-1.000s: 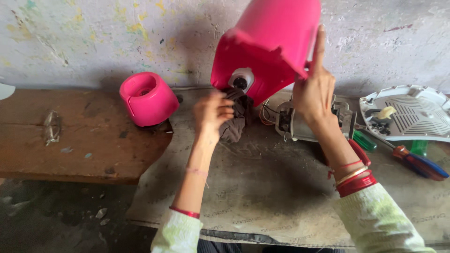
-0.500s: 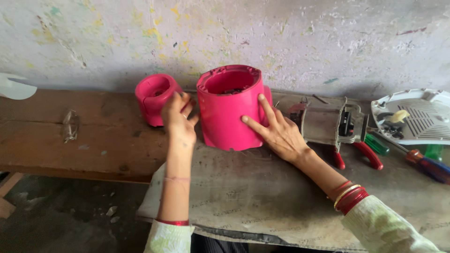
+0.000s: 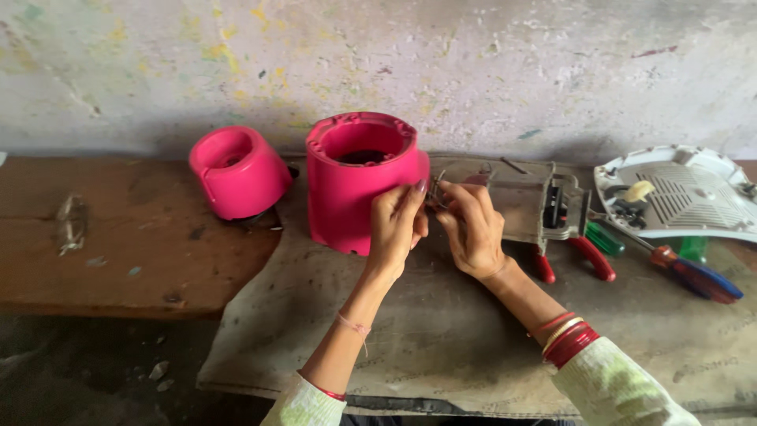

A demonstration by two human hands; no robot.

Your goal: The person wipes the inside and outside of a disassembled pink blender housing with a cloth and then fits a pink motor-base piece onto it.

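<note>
Wires (image 3: 436, 189), thin and small, sit pinched between the fingertips of both hands just beside the right wall of the large pink housing (image 3: 359, 185), which stands upright and open-topped on the grey mat (image 3: 441, 347) near the wall. Left hand (image 3: 397, 229) rests against the housing's side, fingers curled together around the wire ends; right hand (image 3: 473, 229) meets it from the other side, thumb and forefinger pressed on the same strands, red bangles (image 3: 569, 341) on the wrist. To the left, a smaller pink cap (image 3: 239, 172) lies tilted on the wooden bench (image 3: 118, 237). Behind the hands is a grey metal part (image 3: 524, 205), with red-handled pliers (image 3: 587, 256), a screwdriver (image 3: 694, 276) and a white vented cover (image 3: 686, 193) further right
</note>
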